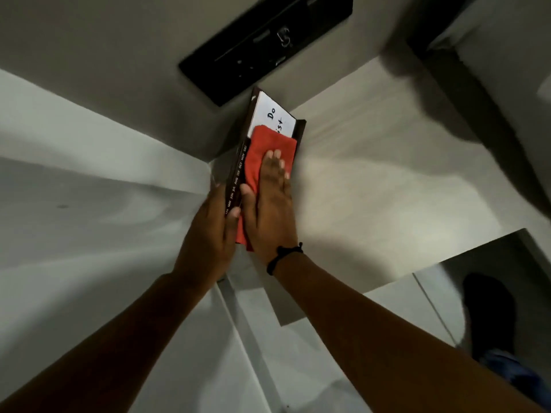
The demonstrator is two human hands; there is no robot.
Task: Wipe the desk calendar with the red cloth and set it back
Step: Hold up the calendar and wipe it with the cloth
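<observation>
The desk calendar (269, 113) is a dark brown frame with a white "Do list" panel and month names printed down its left edge. It stands near the middle of the view, over a pale desk corner. My left hand (208, 234) grips the calendar's near left edge. The red cloth (268, 141) lies flat on the calendar's face, covering its lower half. My right hand (271, 204) presses flat on the cloth with fingers together. A black cord bracelet circles my right wrist.
A black rectangular panel (268, 40) is set in the grey surface just beyond the calendar. The pale desk top (387, 174) stretches to the right; a white surface (74, 174) lies to the left. A dark foot (489, 308) shows on the floor at lower right.
</observation>
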